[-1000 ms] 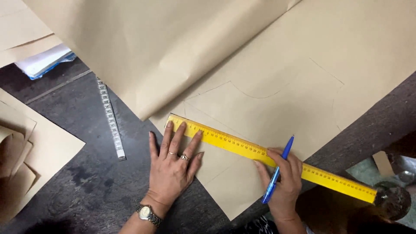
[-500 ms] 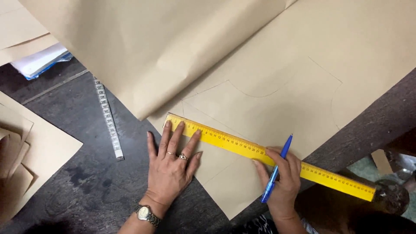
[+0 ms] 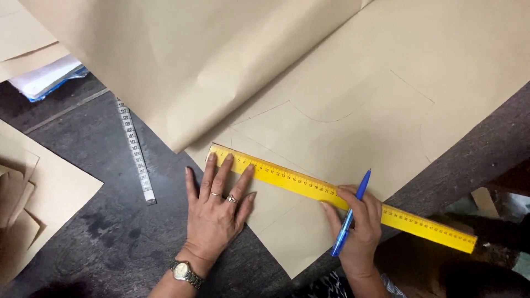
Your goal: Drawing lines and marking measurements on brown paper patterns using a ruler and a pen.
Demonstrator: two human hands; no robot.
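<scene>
Ruler [image 3: 309, 185], stiff and slippery on thin paper [image 3: 342, 132]: my left hand [image 3: 218, 207] presses it flat, fingers spread; my right hand [image 3: 359, 226] steadies it, pinching a pen [image 3: 350, 212].

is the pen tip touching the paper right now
No, the right hand holds the blue pen slanted across its fingers while pressing on the yellow ruler, not writing on the brown paper.

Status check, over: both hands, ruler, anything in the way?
Left hand flat on yellow ruler. Right hand pinning ruler, gripping blue pen. Brown paper underneath; measuring tape lies apart.
</scene>
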